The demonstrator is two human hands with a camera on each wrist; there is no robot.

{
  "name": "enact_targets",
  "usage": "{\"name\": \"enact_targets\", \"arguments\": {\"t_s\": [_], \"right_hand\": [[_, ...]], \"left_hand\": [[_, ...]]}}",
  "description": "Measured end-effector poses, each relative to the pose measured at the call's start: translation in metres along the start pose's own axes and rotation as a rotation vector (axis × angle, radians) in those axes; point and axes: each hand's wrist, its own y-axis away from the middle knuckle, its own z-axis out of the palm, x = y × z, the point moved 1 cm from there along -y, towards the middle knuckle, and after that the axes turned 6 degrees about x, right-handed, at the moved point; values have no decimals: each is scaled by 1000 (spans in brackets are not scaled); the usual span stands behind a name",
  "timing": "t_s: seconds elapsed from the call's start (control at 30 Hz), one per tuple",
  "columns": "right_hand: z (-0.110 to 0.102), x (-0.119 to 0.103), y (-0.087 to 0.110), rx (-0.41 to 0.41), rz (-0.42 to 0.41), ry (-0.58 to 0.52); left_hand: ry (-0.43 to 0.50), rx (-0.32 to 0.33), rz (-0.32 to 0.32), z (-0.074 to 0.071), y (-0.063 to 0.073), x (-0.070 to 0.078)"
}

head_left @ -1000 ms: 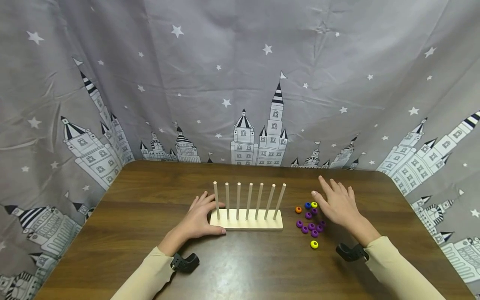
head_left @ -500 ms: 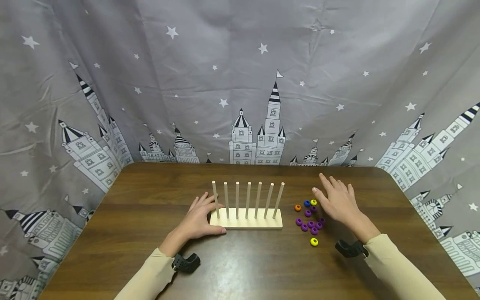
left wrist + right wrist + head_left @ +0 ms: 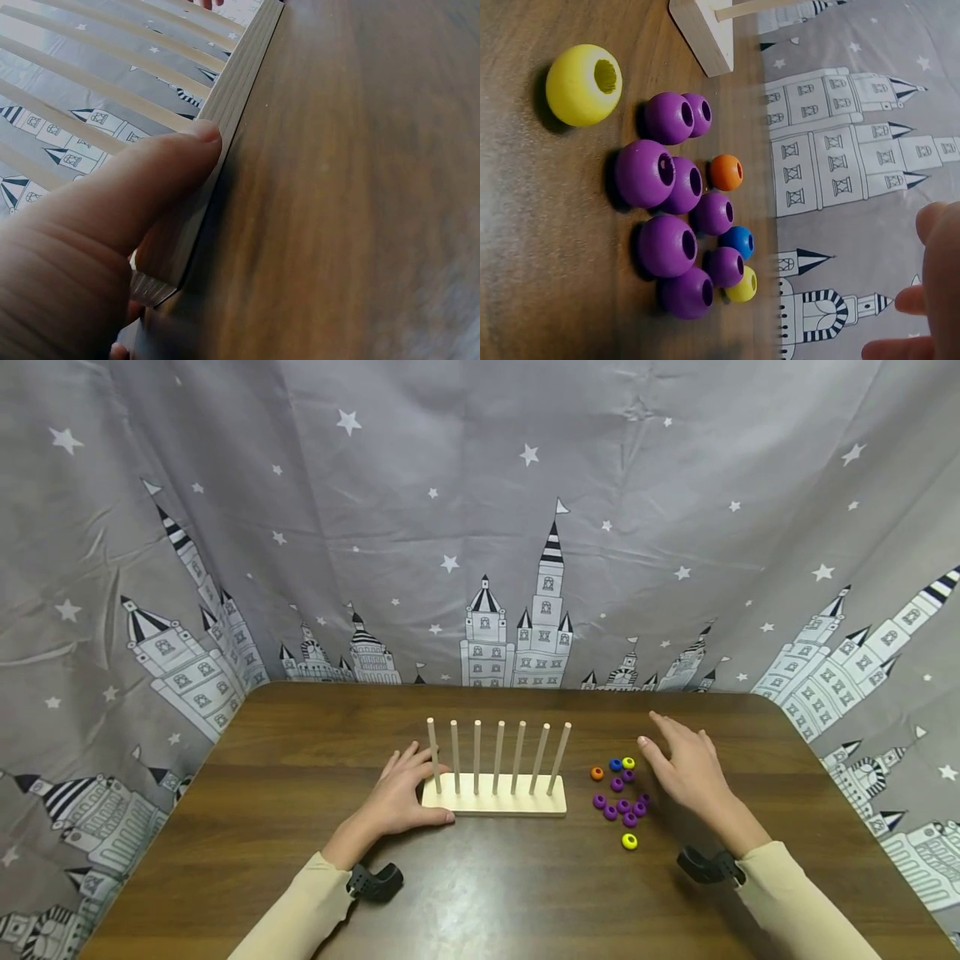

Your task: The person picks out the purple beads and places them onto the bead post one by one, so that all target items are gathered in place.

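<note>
A pale wooden peg stand, a flat base with several upright dowels, stands mid-table. My left hand grips its left end, thumb along the front edge and fingers behind, partly hidden. No beads sit on the dowels. To the right lies a loose group of round beads with holes: several purple beads, an orange bead, a blue bead and two yellow ones, the nearer yellow bead apart at the front. My right hand hovers just right of the group, fingers extended, holding nothing.
The brown wooden table reaches back to a grey curtain printed with castles and stars. Each wrist wears a black camera band, such as the left band.
My right hand has shifted slightly right, away from the beads, and turned a little. The left hand keeps its place on the stand. The head view has tilted slightly.
</note>
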Motion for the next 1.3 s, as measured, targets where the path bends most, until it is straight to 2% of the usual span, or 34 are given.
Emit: {"name": "enact_targets", "arguments": {"t_s": [0.27,0.5,0.93,1.3], "right_hand": [[3,7,13,103,0,-139],[11,12,24,180,-39,-156],[19,18,42,93,-37,-199],[22,26,49,-7,12,-195]], "left_hand": [[-8,8,6,0,-1,-2],[-8,9,3,-1,-1,-3],[-19,1,7,-1,-2,-2],[-16,-3,1,1,-1,-2]]}}
